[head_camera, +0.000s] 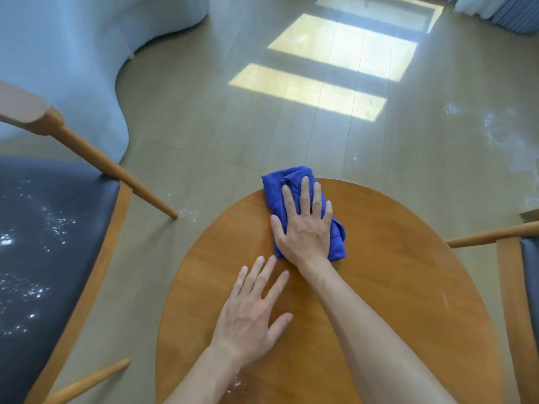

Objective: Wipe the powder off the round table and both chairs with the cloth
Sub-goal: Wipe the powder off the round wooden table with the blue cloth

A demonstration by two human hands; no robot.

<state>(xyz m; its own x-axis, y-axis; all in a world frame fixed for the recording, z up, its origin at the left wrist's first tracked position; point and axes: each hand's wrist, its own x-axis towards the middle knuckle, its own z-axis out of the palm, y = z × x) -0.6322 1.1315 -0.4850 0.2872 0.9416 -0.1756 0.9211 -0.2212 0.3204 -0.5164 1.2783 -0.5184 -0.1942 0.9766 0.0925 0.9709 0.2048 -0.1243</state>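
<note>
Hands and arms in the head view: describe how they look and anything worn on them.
Both the left hand and the right hand are bare, with no gloves, rings, watch or bracelet visible. Both forearms are bare as far as the frame shows; no sleeves appear.

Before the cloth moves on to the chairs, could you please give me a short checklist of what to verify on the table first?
1. Cloth under the right hand, fingers flat on it: ok.
2. Left hand flat on the table, steadying it: ok.
3. Cloth fully on the table: not ok, its far end hangs past the rim.
4. Table free of powder: not ok, white specks remain by the left forearm at the near edge.
5. Left chair seat wiped: not ok, powder lies across it.
6. Right chair seat wiped: cannot tell, mostly out of frame.
</note>
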